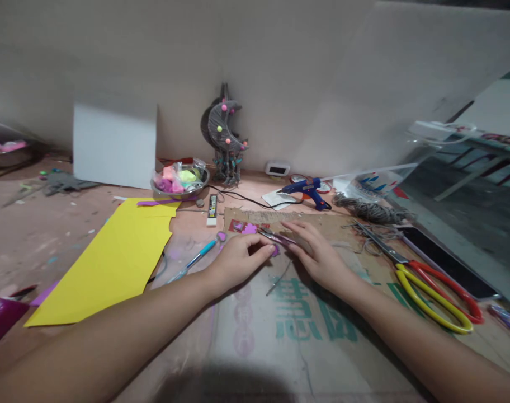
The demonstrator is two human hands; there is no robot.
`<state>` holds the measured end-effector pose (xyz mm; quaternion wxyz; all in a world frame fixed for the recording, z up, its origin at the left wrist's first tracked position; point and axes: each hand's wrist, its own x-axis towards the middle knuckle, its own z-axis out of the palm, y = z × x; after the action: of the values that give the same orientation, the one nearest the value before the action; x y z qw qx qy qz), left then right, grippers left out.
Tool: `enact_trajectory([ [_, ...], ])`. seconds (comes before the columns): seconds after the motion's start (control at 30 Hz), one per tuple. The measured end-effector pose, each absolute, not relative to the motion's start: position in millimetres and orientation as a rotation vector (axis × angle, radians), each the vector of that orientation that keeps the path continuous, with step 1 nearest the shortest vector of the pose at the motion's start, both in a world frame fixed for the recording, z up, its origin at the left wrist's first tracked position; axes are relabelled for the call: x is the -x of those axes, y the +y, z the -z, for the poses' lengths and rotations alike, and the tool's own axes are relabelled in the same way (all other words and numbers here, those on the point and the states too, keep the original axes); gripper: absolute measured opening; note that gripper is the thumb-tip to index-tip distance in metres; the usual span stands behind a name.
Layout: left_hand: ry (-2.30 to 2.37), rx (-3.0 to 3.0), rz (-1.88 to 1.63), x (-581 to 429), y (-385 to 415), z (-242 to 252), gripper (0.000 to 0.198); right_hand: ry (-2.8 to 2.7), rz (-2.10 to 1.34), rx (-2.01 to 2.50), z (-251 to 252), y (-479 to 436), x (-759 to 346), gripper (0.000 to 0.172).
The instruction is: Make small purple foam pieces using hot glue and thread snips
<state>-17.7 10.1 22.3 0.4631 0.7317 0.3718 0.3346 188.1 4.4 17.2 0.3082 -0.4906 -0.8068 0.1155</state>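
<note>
My left hand is closed in a pinch, with a small purple piece at its fingertips. Opposite it, my right hand has a slim metal tool between its thumb and fingers, its index finger stretched forward. Whether this tool is tweezers or small scissors cannot be made out. Just beyond the fingertips, a purple flower-shaped cutout lies on the cardboard. A short grey string rests between the hands. A blue pen lies left of my left hand.
Large red-and-yellow-handled scissors and a phone lie at right. Behind are a blue glue gun, grey yarn, a bowl of colourful clay-like lumps and a moon ornament. Yellow paper lies left.
</note>
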Motion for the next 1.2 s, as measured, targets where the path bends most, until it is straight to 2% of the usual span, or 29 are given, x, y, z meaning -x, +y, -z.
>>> enact_trajectory([
  [0.13,0.915,-1.792,-0.827,17.9,11.8,-18.8,0.022,-2.037,-0.298,1.294,-23.5,-6.3,-179.2,0.019],
  [0.37,0.951,-1.796,-0.836,17.6,12.6,-18.3,0.020,-2.035,-0.320,1.277,-24.4,-16.5,-173.0,0.010],
  [0.53,0.977,-1.731,-0.807,16.6,12.6,-18.7,0.021,-2.138,-0.050,1.300,-15.3,-3.5,-184.8,0.021],
  [0.77,0.967,-1.724,-0.828,15.8,14.0,-14.8,0.020,-2.377,-0.042,1.374,-8.4,5.9,-188.0,0.019],
  [0.93,0.980,-1.703,-0.829,16.2,14.4,-13.5,0.020,-2.403,0.068,1.448,-8.2,3.0,-190.3,0.026],
  [1.07,0.983,-1.668,-0.822,16.3,14.0,-13.4,0.021,-2.156,-0.007,1.397,-9.5,1.9,-192.7,0.025],
  [1.2,0.982,-1.655,-0.835,16.8,14.9,-11.7,0.020,-1.703,-0.268,1.345,-12.9,-1.6,-190.8,0.017],
])
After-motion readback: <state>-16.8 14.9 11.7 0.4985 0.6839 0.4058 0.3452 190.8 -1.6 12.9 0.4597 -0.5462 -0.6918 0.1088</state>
